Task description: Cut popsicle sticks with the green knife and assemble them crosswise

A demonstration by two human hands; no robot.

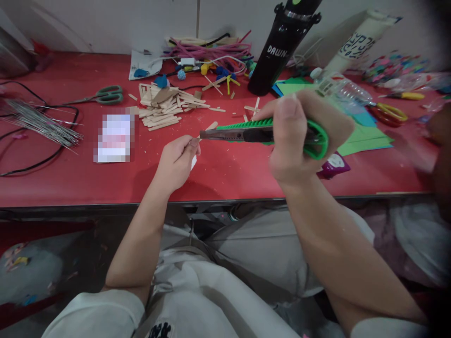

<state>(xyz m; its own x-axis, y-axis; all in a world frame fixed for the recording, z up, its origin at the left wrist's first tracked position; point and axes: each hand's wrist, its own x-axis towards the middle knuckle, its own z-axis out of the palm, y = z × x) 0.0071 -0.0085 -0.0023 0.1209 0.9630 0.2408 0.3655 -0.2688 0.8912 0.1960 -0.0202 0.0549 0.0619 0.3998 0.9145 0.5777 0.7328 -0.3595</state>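
Observation:
My right hand (pixel 299 136) is wrapped around a green utility knife (pixel 246 134), thumb on top, with the blade end pointing left. My left hand (pixel 178 159) pinches a small wooden craft stick (pixel 211 126) whose tip meets the knife's blade end. Both hands are raised over the red table (pixel 70 178), near its front edge. A pile of wooden craft sticks (pixel 167 108) lies farther back on the table.
Green-handled scissors (pixel 105 95), a bundle of thin wires (pixel 42 124) and a black cable lie at the left. A black bottle (pixel 278 44), pink cords (pixel 211 49), green paper sheets (pixel 366 138), red-yellow scissors (pixel 387 112) and a plastic bottle (pixel 345 89) crowd the back right.

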